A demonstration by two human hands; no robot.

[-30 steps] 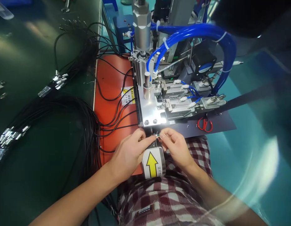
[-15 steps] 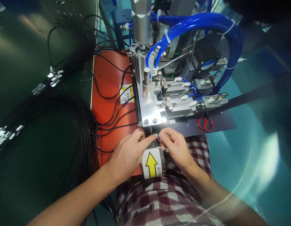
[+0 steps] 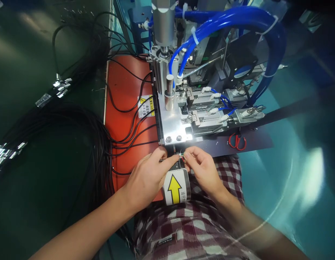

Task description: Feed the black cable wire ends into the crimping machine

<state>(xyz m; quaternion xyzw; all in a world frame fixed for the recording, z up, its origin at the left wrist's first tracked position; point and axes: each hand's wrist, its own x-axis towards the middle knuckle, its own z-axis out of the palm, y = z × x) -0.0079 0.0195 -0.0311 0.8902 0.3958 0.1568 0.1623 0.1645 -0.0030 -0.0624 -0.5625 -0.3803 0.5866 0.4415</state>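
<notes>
A small bunch of thin coloured wires, with red and whitish strands showing, lies between my fingertips at the front edge of the machine. My left hand is closed, its thumb tip pressed at the left side of these wires. From the right, my right hand pinches the strands between thumb and forefinger. Just below the fingertips is a dark metal block, partly hidden, and under it a white label with a yellow arrow. Above the hands sits the bright metal plate of the machine.
Black cables with shiny metal-coloured ends lie on the dark table at left, several crossing the orange-red surface. Pneumatic cylinders and thick blue tubes stand ahead. Red-handled scissors rest on the dark plate at right.
The view has shifted very slightly. Both hands keep their place at the wires, with the right fingertips only marginally moved.
</notes>
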